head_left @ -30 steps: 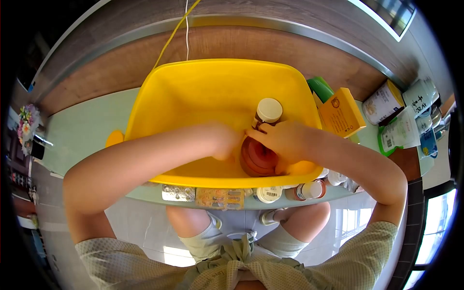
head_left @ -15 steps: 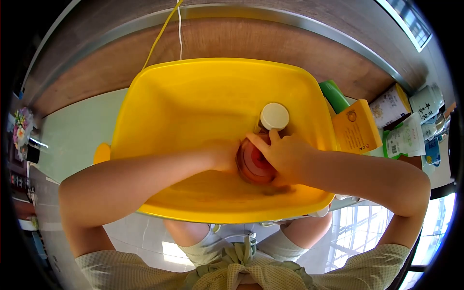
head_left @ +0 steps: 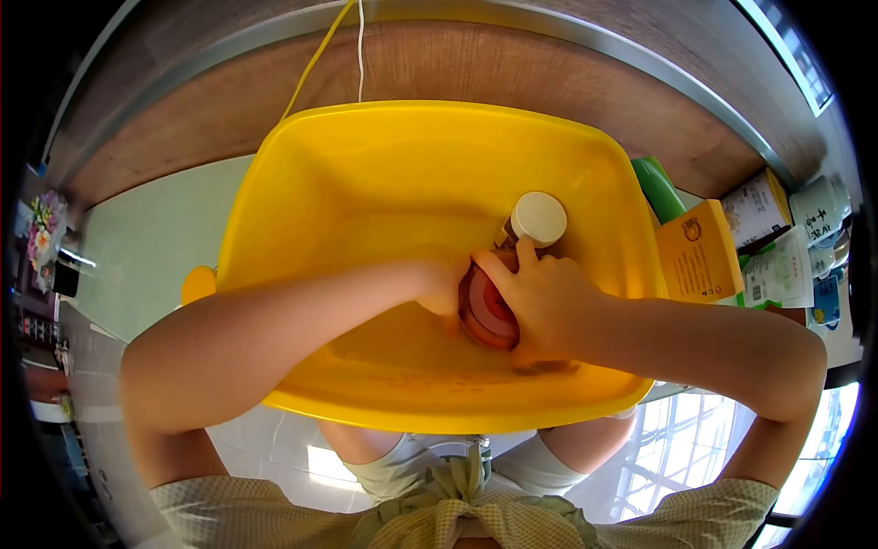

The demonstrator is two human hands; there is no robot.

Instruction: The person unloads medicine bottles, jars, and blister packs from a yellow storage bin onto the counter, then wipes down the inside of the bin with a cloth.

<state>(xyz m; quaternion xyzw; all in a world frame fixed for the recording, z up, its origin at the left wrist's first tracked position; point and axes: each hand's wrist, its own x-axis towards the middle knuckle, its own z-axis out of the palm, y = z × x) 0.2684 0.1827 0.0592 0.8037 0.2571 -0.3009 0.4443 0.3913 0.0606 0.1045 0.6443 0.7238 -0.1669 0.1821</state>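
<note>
Red jar [head_left: 487, 313] is sitting low in the yellow tub [head_left: 366, 197], right of ctr, w/ its round top facing up toward the head cam. Both hands are working inside the tub, prob. b/c its walls are keeping things corralled & giving the jar a floor to rest on. R hand [head_left: 549, 297] is gripping the jar from the R, fingers curving over the far rim & part of the top; that hold is likely steadying it against turning or tipping. L hand [head_left: 441, 288] is pressing in at the jar's L side, prob. as a counter-brace, but its fingertips are mostly hidden, so can't tell if it's actually closed on the jar.

Re position: jar is lying directly b/w the two hands, its top partly showing in the gap, R edge tucked under the R palm. White-capped bottle [head_left: 538, 220] is standing just beyond, close to the R hand's forward-pointing finger; can't tell if they're touching. No hand is holding it.

Outside the tub, orange box [head_left: 700, 252] & green item [head_left: 658, 189] are sitting by the R wall, prob. set aside to leave elbow room. Pale tabletop [head_left: 165, 203] is showing at L.
</note>
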